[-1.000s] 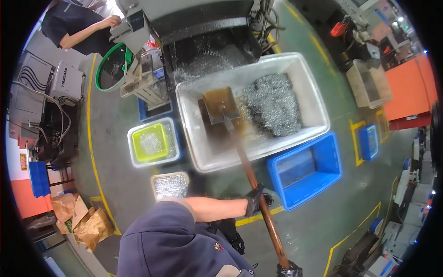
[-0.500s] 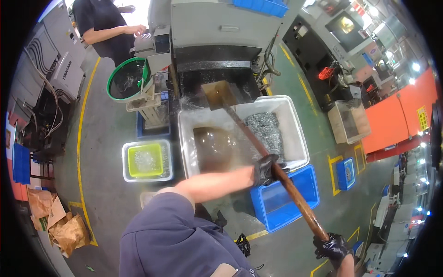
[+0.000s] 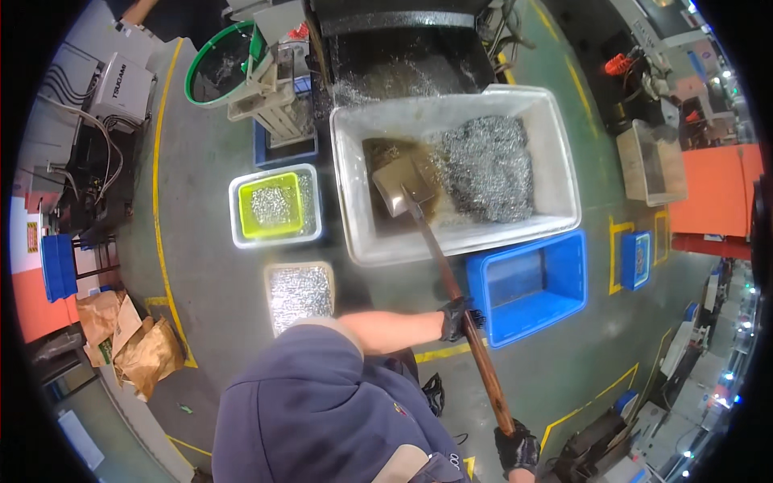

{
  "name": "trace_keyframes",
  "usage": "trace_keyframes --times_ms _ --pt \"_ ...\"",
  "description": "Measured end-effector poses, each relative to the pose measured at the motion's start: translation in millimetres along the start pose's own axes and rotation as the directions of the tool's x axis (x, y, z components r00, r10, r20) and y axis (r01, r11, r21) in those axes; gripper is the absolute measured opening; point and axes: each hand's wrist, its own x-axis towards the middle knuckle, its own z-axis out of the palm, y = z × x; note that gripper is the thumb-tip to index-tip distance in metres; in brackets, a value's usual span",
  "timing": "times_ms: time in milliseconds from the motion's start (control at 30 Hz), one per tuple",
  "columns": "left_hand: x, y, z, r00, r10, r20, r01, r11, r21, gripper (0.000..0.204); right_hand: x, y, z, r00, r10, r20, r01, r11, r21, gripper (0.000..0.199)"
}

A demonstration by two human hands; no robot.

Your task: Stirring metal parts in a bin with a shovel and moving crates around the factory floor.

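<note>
Both my hands wear black gloves and grip one long-handled shovel (image 3: 445, 259). My left hand (image 3: 459, 319) is closed around the middle of its wooden handle, beside the blue bin's near left corner. Lower down, my right hand (image 3: 516, 449) wraps the handle's near end. The shovel's flat metal blade lies inside a large white tub (image 3: 456, 245), over murky brown liquid (image 3: 378, 155) in the left part. A heap of grey metal shavings (image 3: 489, 169) fills much of the tub's right part. Whether the blade touches the bottom I cannot tell.
A blue bin (image 3: 527, 322) stands against the tub's near right side. On the left are a lime-green basket (image 3: 292, 204) in a white tray and another tray of shavings (image 3: 301, 294). Behind the tub is a dark machine opening (image 3: 403, 60); a green-rimmed drum (image 3: 193, 80) stands far left.
The shovel blade has come from above the tub's far left rim down into the tub. My right hand has shifted left with the handle's end. My view has tilted downward.
</note>
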Motion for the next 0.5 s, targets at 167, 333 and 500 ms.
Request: trace_keyframes --times_ms 167,333,500 --pt "48 7 -23 0.992 -0.116 -0.048 0.112 0.991 -0.073 0.027 62 15 41 0.979 0.135 0.152 -0.136 0.991 -0.007 0.036" --pt "95 53 -48 0.992 -0.072 -0.105 0.060 0.992 -0.109 0.028 116 -29 53 0.984 0.086 0.156 -0.079 0.996 -0.048 0.034" --pt "141 69 -88 0.988 -0.037 -0.151 0.035 0.999 -0.013 0.030 145 -30 124 0.988 0.047 0.150 -0.052 0.998 0.030 0.032"
